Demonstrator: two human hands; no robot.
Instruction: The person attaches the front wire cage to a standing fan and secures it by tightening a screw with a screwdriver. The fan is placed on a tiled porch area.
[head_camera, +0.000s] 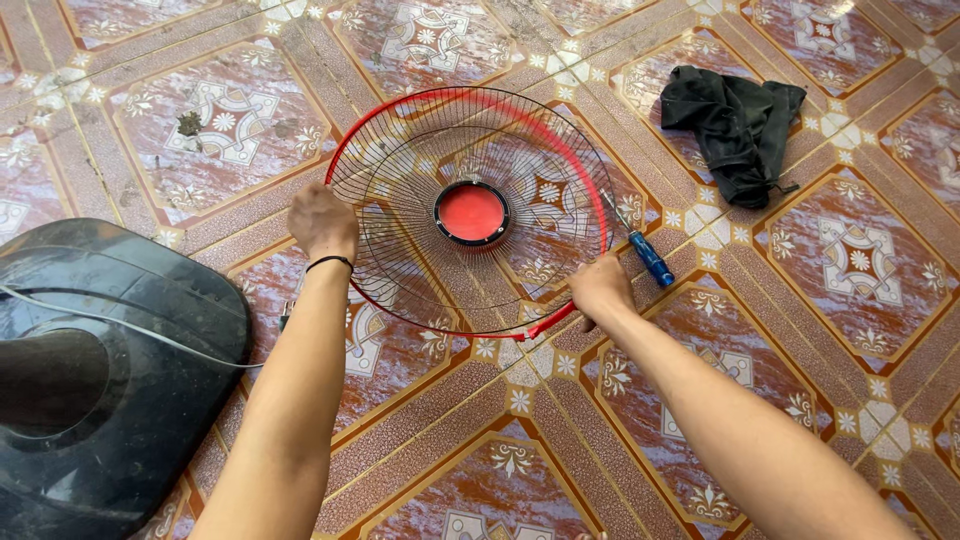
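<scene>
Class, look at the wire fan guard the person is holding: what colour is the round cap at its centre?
Red, ringed in black: the centre cap of the fan guard, clearest in the head view.

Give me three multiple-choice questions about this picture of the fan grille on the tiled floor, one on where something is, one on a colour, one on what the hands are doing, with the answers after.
1. Where does the blue-handled screwdriver lie?
A. on the black fan base
B. on the floor by the grille's right edge
C. on the black cloth

2. What colour is the round centre cap of the fan grille?
A. red
B. yellow
C. white

3. How is the grille held?
A. by the left hand alone
B. by no hand
C. by both hands at its rim

Answers:
1. B: the screwdriver rests on the tiles just right of the red rim, beside the right hand.
2. A: the cap is red inside a black ring.
3. C: the left hand grips the left rim and the right hand the lower right rim.
</scene>
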